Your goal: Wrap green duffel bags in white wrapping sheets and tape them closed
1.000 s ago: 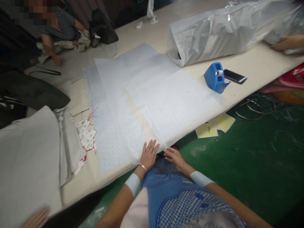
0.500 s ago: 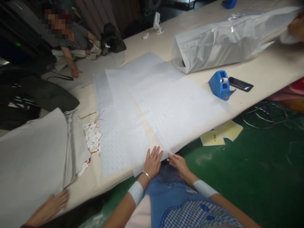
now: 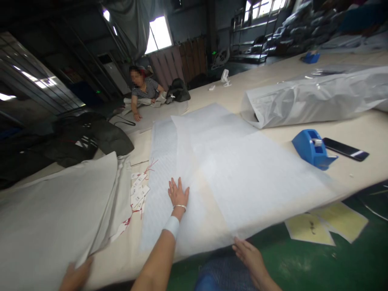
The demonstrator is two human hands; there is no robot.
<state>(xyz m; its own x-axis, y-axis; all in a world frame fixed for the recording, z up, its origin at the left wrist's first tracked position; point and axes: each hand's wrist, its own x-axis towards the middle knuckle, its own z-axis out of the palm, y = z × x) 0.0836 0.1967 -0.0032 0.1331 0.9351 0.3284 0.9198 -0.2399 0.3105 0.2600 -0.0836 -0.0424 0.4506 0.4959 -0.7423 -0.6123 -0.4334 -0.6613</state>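
Thin translucent white sheets (image 3: 257, 178) lie overlapping on the cream-topped table, with a narrow cream strip showing between them. My left hand (image 3: 178, 195) rests on the left part of the sheets, palm down and fingers spread. At the table's near edge my right hand (image 3: 249, 255) pinches the edge of a sheet between thumb and fingers. Left of the sheets are several white paper tags (image 3: 139, 192) with red strings. Beside the tags lies a large folded grey cloth (image 3: 60, 210).
Another person's hand (image 3: 77, 275) touches the grey cloth. A blue tape dispenser (image 3: 312, 149) and a black phone (image 3: 345, 148) stand right, before a big clear plastic bag (image 3: 303, 99). A co-worker (image 3: 147, 91) sits across the table. Yellow papers (image 3: 312, 228) show below the table edge.
My left hand has slid from the near edge farther onto the sheets, away from my right hand. My right hand stays at the sheet's edge. The view has tilted up.
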